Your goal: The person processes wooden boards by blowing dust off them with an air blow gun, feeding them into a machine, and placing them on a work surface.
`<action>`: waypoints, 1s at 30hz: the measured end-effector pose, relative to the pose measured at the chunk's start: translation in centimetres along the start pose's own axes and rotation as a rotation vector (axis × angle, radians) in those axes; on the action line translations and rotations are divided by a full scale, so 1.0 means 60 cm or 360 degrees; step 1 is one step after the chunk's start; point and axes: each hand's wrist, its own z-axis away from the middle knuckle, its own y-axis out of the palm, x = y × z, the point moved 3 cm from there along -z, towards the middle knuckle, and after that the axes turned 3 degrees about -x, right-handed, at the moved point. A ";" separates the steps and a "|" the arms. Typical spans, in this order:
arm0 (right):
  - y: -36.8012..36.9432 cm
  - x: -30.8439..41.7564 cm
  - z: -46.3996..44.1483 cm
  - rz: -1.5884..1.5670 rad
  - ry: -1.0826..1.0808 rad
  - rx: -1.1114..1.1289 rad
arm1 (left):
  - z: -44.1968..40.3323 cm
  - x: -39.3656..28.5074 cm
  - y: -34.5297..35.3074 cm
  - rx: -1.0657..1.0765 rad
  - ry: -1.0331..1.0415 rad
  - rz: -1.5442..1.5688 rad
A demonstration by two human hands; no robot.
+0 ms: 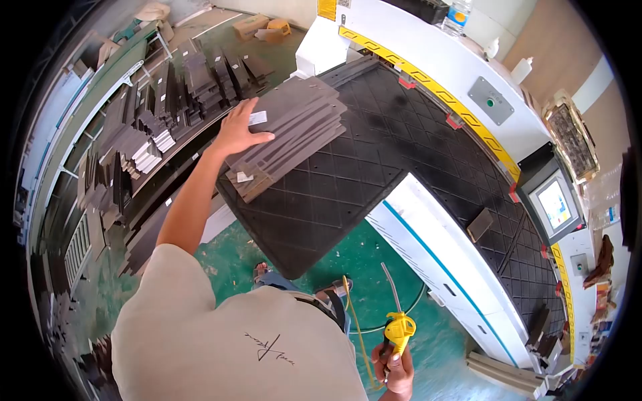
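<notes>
My left hand (241,128) lies with spread fingers on the left edge of a stack of grey-brown boards (294,127), beside a white label (257,117). The stack rests on the black machine table (321,207), and its ends are uneven. A second small label (244,177) sits near the stack's lower corner. Low in the view, my right hand (396,371) is wrapped round a yellow air blow gun (400,327) with a thin metal nozzle pointing up. A yellow hose (358,327) hangs beside it.
Many boards (150,113) stand in stacks on the left. A white machine beam (414,47) with a yellow strip crosses the upper right. A control screen (554,202) is at the right. One small board (479,224) lies on the far black bed. The floor (231,257) is green.
</notes>
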 end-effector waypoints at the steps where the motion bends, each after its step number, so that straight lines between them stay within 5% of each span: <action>1: -0.025 -0.004 -0.014 0.0039 -0.0007 0.0179 | -0.004 -0.005 -0.004 0.0005 -0.0061 -0.0056; 4: -0.096 -0.017 -0.026 0.0035 0.0013 0.0569 | -0.008 -0.018 -0.006 0.0048 -0.0199 -0.0066; 7: -0.109 0.038 -0.042 0.0058 -0.0026 0.0132 | -0.005 -0.029 0.001 0.0054 -0.0246 -0.0100; 11: -0.166 0.015 -0.029 0.0236 0.0183 0.0654 | 0.021 -0.056 0.017 -0.0048 -0.0133 -0.0063; 13: -0.189 0.034 -0.025 0.0136 0.0019 0.0319 | 0.033 -0.091 0.022 -0.0109 -0.0091 -0.0014; 16: -0.248 0.033 -0.015 0.0173 0.0031 0.0437 | 0.048 -0.164 0.020 -0.0115 -0.0073 0.0058; 18: -0.290 0.010 0.000 0.0094 0.0098 0.0621 | 0.055 -0.219 0.031 -0.0104 0.0051 -0.0043; 22: -0.327 0.028 -0.013 0.0145 -0.0111 0.0106 | 0.054 -0.323 0.076 -0.0032 0.0407 -0.0215; 26: -0.346 0.018 -0.035 0.0174 -0.0025 0.0460 | 0.031 -0.405 0.142 0.0161 0.0748 -0.0231; 30: -0.350 0.011 -0.105 0.0725 -0.0249 -0.0422 | 0.022 -0.443 0.204 0.0337 0.0868 -0.0266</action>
